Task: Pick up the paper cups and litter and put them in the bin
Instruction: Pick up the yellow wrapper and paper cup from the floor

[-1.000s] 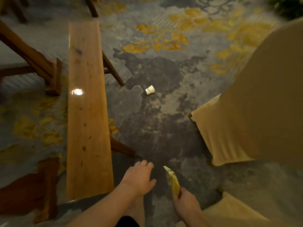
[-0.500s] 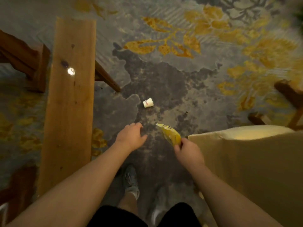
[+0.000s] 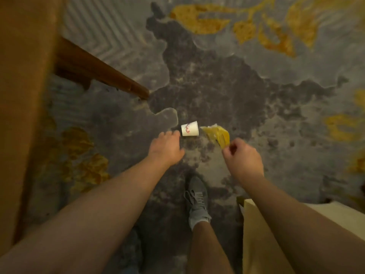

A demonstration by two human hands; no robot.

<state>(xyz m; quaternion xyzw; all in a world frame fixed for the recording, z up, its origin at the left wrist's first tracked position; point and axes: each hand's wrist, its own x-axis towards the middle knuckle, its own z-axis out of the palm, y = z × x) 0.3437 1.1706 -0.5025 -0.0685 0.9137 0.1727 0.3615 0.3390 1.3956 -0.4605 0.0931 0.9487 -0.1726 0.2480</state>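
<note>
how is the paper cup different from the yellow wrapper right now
The paper cup is white with a red print; the yellow wrapper is plain yellow. The cup lies on its side on the carpet, unheld; the wrapper is pinched in the right hand. The cup keeps its shape; the wrapper is crumpled. Both are litter.

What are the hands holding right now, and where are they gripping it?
The right hand pinches a yellow wrapper by its near end. The left hand holds nothing, open just short of the paper cup.

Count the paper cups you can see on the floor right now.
1. The paper cup lies on its side on the carpet, just beyond the left hand. Others may lie out of frame.
</note>
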